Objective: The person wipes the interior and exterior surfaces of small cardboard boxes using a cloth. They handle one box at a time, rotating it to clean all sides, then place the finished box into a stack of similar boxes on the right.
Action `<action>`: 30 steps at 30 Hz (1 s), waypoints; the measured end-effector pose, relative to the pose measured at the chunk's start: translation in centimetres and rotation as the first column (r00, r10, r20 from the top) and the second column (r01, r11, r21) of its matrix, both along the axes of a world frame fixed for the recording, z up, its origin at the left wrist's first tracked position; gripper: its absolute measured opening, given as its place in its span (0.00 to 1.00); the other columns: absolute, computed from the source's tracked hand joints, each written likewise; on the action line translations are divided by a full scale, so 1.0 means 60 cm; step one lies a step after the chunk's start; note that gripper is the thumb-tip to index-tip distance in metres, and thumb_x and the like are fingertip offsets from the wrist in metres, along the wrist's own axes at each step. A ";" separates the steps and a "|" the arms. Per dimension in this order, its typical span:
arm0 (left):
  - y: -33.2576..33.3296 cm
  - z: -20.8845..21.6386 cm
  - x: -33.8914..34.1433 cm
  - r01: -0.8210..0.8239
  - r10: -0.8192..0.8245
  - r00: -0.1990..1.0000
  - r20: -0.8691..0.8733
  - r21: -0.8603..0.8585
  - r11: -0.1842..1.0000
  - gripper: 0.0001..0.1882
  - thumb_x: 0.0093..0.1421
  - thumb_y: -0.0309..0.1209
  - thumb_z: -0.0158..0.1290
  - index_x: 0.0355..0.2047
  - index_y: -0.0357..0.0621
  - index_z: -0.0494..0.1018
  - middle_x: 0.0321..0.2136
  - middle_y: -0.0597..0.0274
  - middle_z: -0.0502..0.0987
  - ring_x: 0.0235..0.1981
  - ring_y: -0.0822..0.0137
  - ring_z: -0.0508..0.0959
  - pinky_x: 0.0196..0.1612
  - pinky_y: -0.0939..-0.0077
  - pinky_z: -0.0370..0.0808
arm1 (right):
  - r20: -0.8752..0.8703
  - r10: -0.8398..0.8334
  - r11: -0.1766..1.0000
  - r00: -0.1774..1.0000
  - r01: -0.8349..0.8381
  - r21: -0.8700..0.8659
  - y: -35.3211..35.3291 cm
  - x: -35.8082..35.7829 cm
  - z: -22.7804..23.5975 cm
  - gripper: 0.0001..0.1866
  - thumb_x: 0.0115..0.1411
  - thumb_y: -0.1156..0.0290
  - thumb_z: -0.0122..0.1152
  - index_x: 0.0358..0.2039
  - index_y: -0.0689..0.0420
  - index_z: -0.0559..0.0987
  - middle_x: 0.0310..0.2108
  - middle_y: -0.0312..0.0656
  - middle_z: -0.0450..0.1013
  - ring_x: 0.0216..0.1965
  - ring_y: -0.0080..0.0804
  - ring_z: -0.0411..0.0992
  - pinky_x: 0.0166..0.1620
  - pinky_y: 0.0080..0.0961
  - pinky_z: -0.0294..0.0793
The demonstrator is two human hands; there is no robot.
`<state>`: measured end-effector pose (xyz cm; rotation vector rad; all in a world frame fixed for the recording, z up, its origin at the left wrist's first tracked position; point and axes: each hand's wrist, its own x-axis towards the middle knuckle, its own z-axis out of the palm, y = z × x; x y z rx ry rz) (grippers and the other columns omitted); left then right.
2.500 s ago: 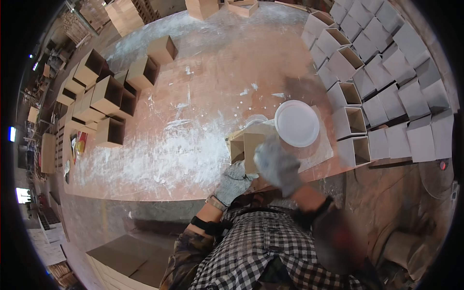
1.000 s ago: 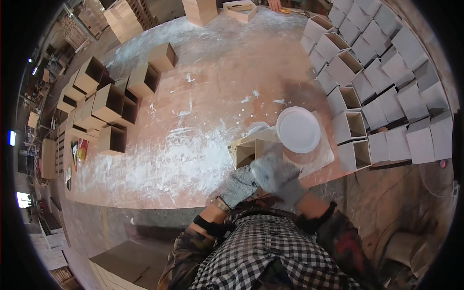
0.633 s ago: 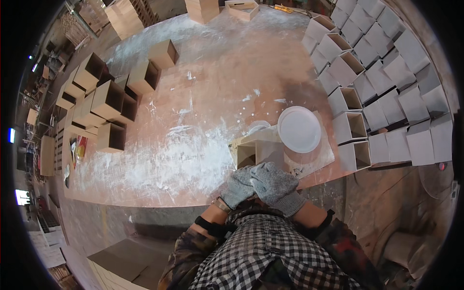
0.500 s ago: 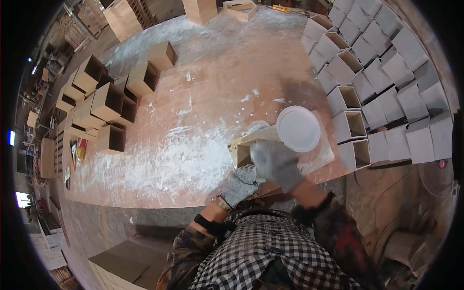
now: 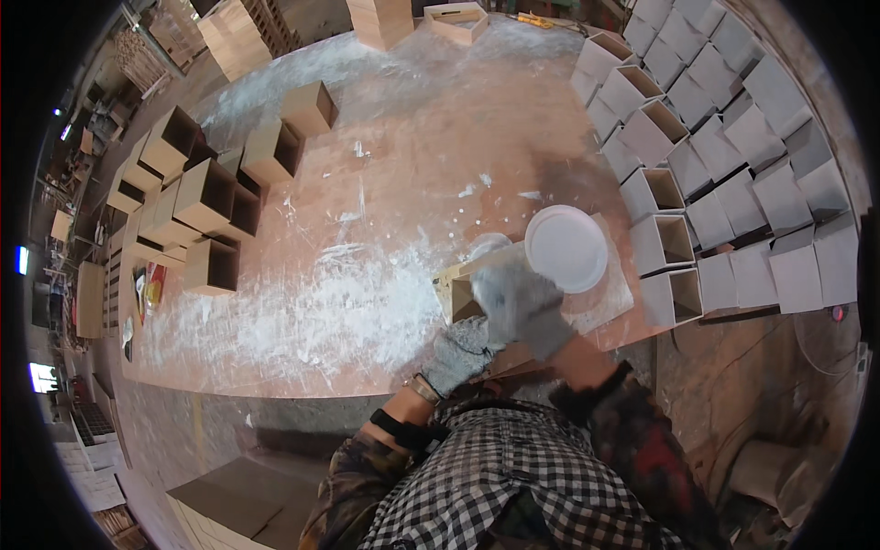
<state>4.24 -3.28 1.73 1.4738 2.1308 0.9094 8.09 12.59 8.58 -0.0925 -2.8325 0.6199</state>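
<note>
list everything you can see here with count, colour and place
handled box: 1, tan, at the hands
round container: 1, white, right of the box
sheet: 1, pale, partly beneath the container
table: 1, reddish brown with white smears, centre
open boxes: about ten, tan, table's left
stacked boxes: dozens, pale grey, right side
tall block: 1, tan, far edge
shallow frame: 1, tan, far edge
small item: 1, yellow, far edge
carton: 1, brown, lower left
checked garment: 1, black and white, bottom centre
left hand: 1, grey glove, near box
right hand: 1, grey glove, blurred, over box
</note>
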 end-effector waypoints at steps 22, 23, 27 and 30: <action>0.008 -0.007 0.004 -0.012 0.034 0.984 0.174 -0.125 0.992 0.15 0.57 0.37 0.50 0.43 0.45 0.73 0.39 0.53 0.75 0.41 0.53 0.75 0.44 0.64 0.73 | -0.006 -0.003 0.978 1.000 0.004 0.207 -0.017 0.045 0.011 0.11 0.56 0.61 0.53 0.36 0.52 0.74 0.30 0.41 0.66 0.28 0.34 0.71 0.25 0.30 0.71; 0.001 -0.016 0.008 -0.094 0.107 0.959 0.261 -0.061 0.994 0.16 0.57 0.39 0.49 0.42 0.45 0.73 0.37 0.53 0.76 0.40 0.54 0.75 0.43 0.65 0.73 | -0.115 0.025 0.996 0.993 -0.015 0.084 -0.036 0.068 0.022 0.10 0.57 0.61 0.53 0.35 0.52 0.74 0.28 0.40 0.66 0.27 0.33 0.70 0.24 0.30 0.71; 0.015 0.007 0.012 -0.138 0.133 0.942 0.307 -0.005 0.990 0.16 0.55 0.41 0.50 0.39 0.45 0.74 0.34 0.53 0.76 0.37 0.53 0.76 0.40 0.64 0.73 | -0.135 0.035 0.998 0.990 -0.028 0.050 -0.033 0.099 0.009 0.10 0.58 0.60 0.52 0.34 0.53 0.73 0.26 0.40 0.66 0.27 0.34 0.71 0.24 0.31 0.71; 0.015 0.026 -0.001 0.096 -0.126 0.985 -0.118 -0.234 0.968 0.14 0.56 0.33 0.51 0.43 0.44 0.73 0.37 0.56 0.76 0.38 0.53 0.76 0.43 0.65 0.73 | -0.197 0.139 0.961 0.971 -0.084 0.264 0.004 0.054 0.011 0.11 0.54 0.63 0.57 0.36 0.54 0.76 0.28 0.41 0.69 0.25 0.36 0.72 0.22 0.27 0.70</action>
